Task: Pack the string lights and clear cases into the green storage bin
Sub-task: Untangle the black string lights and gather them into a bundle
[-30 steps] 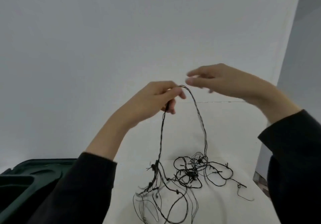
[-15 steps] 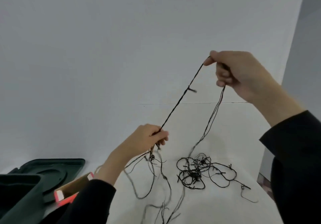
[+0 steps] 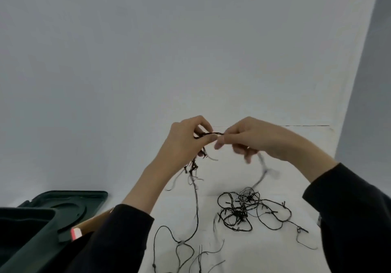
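Hands (image 3: 182, 143) (image 3: 256, 139): 2 pinches on string lights (image 3: 211, 133)

Text, labels, numbers: none legible.
Green storage bin (image 3: 25, 213), 8 o'clock: plain moulded plastic, nothing to read.

Both hands are held raised, side by side, fingertips nearly meeting. Left hand (image 3: 186, 143): a strand of the string lights (image 3: 211, 133) is pinched between thumb and curled fingers. Right hand (image 3: 254, 139), blurred: the same strand is pinched at thumb and forefinger, the other fingers curled under. Wrists are bare; both forearms are covered by dark sleeves (image 3: 127, 230).
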A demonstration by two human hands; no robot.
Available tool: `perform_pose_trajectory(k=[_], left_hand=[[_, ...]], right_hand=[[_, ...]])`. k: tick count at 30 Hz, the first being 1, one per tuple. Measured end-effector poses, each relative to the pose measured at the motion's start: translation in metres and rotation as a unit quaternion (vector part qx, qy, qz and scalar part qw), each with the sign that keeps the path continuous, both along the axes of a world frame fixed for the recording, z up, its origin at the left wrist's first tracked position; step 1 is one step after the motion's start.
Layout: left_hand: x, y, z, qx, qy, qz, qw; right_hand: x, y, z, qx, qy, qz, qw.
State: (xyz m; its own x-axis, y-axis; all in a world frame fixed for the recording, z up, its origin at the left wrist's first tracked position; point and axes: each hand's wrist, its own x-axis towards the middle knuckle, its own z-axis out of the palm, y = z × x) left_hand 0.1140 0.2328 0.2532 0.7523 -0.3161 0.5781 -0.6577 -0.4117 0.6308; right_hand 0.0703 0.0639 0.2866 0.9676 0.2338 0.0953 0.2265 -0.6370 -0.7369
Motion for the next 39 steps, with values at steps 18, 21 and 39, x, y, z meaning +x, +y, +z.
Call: perform_pose_trajectory(k=[18, 21, 39], left_hand=[[0.035, 0.049, -0.063, -0.048, 0.274, -0.001, 0.96], [0.019, 0.029, -0.02, -0.054, 0.218, -0.061, 0.972], [0.025, 0.061, -0.02, 0.043, 0.247, -0.105, 0.963]], right_hand=[[0.001, -0.083, 0.055, -0.117, -0.193, -0.299, 0.927], [-0.005, -0.057, 0.039, -0.078, -0.125, -0.189, 0.971], [0.003, -0.07, 0.028, 0.112, -0.158, -0.272, 0.943]])
